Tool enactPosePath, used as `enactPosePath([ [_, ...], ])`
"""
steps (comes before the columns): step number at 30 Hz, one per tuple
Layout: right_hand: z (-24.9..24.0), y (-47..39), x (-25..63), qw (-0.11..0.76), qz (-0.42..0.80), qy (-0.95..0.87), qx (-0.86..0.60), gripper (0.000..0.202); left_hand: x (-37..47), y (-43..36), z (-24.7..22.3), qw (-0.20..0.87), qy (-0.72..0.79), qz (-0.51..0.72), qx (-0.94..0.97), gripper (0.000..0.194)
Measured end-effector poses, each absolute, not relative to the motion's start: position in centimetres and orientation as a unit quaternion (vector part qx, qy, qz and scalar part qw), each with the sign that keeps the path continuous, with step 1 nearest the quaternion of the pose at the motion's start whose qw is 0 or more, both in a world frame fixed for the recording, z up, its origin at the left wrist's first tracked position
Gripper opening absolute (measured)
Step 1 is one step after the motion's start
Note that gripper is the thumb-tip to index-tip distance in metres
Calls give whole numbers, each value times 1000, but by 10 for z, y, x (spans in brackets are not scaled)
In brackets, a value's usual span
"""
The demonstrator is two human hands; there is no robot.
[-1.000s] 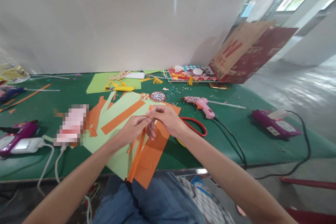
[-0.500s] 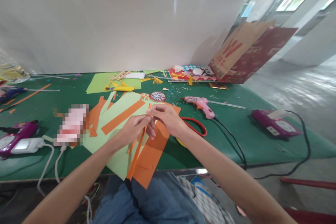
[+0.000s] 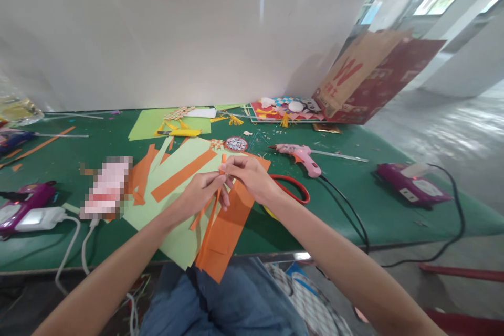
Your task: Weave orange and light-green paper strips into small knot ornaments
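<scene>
Narrow orange paper strips (image 3: 211, 219) hang down from between my two hands. My left hand (image 3: 205, 188) is closed on them, fingers pinched near their upper end. Right beside it, my right hand (image 3: 246, 172) pinches the top of a strip between thumb and fingertips; the two hands nearly touch. Under them lie light green paper sheets (image 3: 177, 241) and a wide orange paper sheet (image 3: 232, 228). Another orange strip (image 3: 183, 174) rests flat on the green paper. Scissors with red handles (image 3: 301, 189) lie partly hidden beneath my right forearm.
A pink glue gun (image 3: 303, 155) with its cord lies to the right, near a purple power strip (image 3: 413, 184). A yellow utility knife (image 3: 185, 133) and a small round dish (image 3: 236, 144) lie behind my hands. Paper bags (image 3: 354, 73) lean at the back right.
The lower ends of the hanging orange strips have swung slightly to the right. Both hands keep nearly the same place and pinch.
</scene>
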State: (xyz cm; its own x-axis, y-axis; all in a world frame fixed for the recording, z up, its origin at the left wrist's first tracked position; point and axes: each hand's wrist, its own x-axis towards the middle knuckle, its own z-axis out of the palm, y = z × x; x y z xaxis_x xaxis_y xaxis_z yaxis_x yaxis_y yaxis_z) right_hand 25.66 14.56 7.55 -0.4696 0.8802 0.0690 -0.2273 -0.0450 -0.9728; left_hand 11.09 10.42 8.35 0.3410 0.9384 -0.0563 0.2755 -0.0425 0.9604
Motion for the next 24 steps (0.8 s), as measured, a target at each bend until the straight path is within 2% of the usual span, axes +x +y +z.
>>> enactPosePath([
  [8,73,149,257,453,642,-527,-324,32,111,105,79,504,464,320,654,30],
  [16,80,145,259,392,661,-561,-307,32,111,105,81,496,469,334,650,30],
  [24,74,150,258,420,667,-536,-302,32,109,106,80,499,461,333,654,34],
])
